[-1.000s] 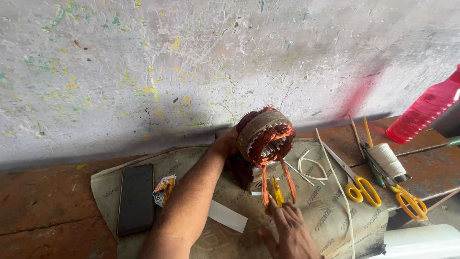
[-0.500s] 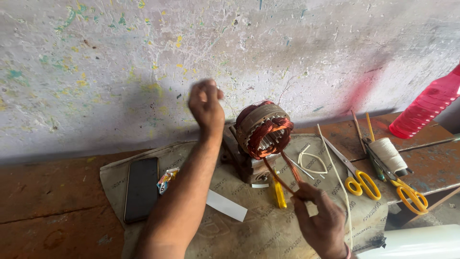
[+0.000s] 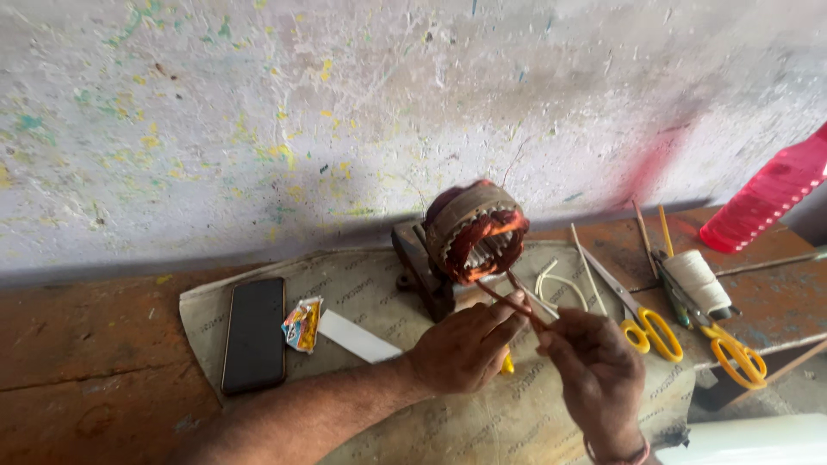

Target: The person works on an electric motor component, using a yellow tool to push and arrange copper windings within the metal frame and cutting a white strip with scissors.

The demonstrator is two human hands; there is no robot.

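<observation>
Copper-red wire leads run from the round copper-wound motor stator, upright on grey woven sacking. Just below the stator, the left hand and right hand meet, forearms angled upward, fingertips pinched on those leads.

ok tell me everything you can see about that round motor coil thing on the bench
The stator is a short ring standing on edge, tilted, its opening facing the camera. A dull metal band wraps the outside; reddish-copper windings bulge at both ends, and pale slot teeth line the bore. It sits on a dark block on the cloth, by the wall. Thin reddish leads run from it to the left hand and right hand, which pinch them.
</observation>
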